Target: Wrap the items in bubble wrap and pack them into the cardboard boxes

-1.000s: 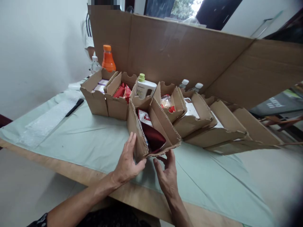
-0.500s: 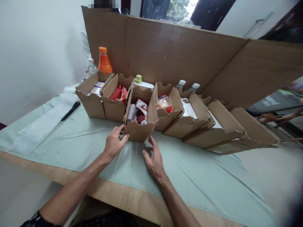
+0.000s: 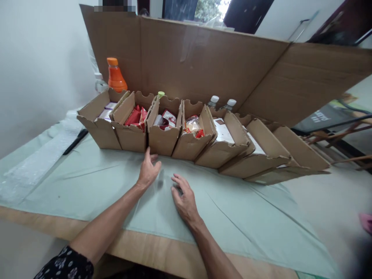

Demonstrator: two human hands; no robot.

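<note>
Several open-topped cardboard boxes stand side by side in a row. The third from the left, a cardboard box (image 3: 162,142), holds a clear plastic item and a red-and-white packet (image 3: 169,119). My left hand (image 3: 149,169) is at the lower front of this box, its forefinger reaching its bottom left corner; whether it touches is unclear. Its fingers are apart and hold nothing. My right hand (image 3: 183,197) hovers over the green cloth (image 3: 232,209), in front of the row and apart from the boxes, with fingers loosely curved and nothing in them.
Behind the row stand an orange bottle (image 3: 116,77), white-capped bottles (image 3: 214,101) and a tall cardboard panel (image 3: 209,66). Bubble wrap (image 3: 37,162) and a black-handled object (image 3: 74,142) lie at the left. The wooden table edge (image 3: 151,244) runs along the front.
The third box has moved back into line with its neighbours, covering most of the green-capped bottle behind it. My right hand has come away from the box towards me.
</note>
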